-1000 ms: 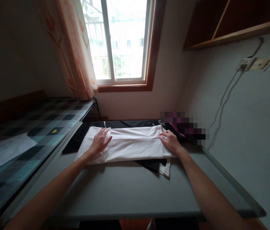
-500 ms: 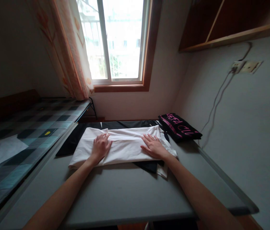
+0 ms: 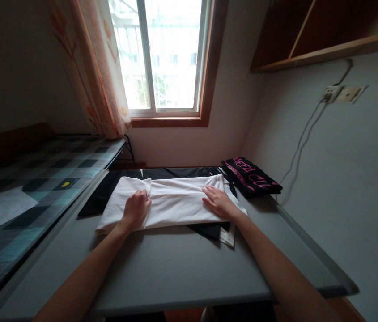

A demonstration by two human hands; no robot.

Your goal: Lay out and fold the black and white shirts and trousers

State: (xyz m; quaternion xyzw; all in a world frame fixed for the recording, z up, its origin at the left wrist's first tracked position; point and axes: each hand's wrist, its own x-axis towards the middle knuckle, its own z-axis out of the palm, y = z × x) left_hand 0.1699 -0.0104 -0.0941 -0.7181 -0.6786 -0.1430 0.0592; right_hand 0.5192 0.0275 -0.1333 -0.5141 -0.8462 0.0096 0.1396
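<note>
A folded white garment [image 3: 175,203] lies flat across a black garment [image 3: 92,197] on the grey table [image 3: 182,273]. My left hand [image 3: 137,206] is on its left part, fingers curled closed at the edge of a folded-over flap; the fingertips are partly hidden. On the right part, my right hand [image 3: 220,203] rests flat with its fingers stretched out, pressing on the cloth. Below the right forearm side a white label-like strip [image 3: 227,236] and a dark corner of cloth stick out from under the white garment.
A folded black garment with pink lettering [image 3: 251,176] lies at the table's back right, by the wall. To the left stands a bed with a checked cover [image 3: 74,154], with a paper sheet [image 3: 2,208] on it. A cable [image 3: 301,147] hangs along the right wall.
My left hand has gone from spread flat to curled closed at the flap's edge. My right hand has shifted slightly to the right, still flat on the cloth.
</note>
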